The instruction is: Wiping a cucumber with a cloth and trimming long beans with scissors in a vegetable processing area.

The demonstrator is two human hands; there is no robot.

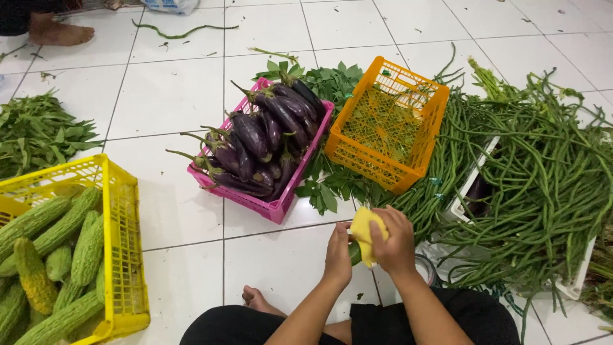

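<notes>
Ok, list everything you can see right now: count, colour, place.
Aubergines: many, purple, in pink crate, centre.
Orange crate: one, empty, tilted, right of pink crate.
Bitter gourds: many, green, in yellow crate, lower left.
Long beans: big pile, green, right.
Leafy greens: green, far left; more under the crates.
Another person's foot: top left.
Left hand and right hand: both on a yellow cloth around something green, bottom centre.

We see eggplants [262, 144] in a pink crate [274, 206], an empty orange crate [387, 124], long beans [543, 185], and bitter gourds [54, 255] in a yellow crate [124, 255].
</notes>
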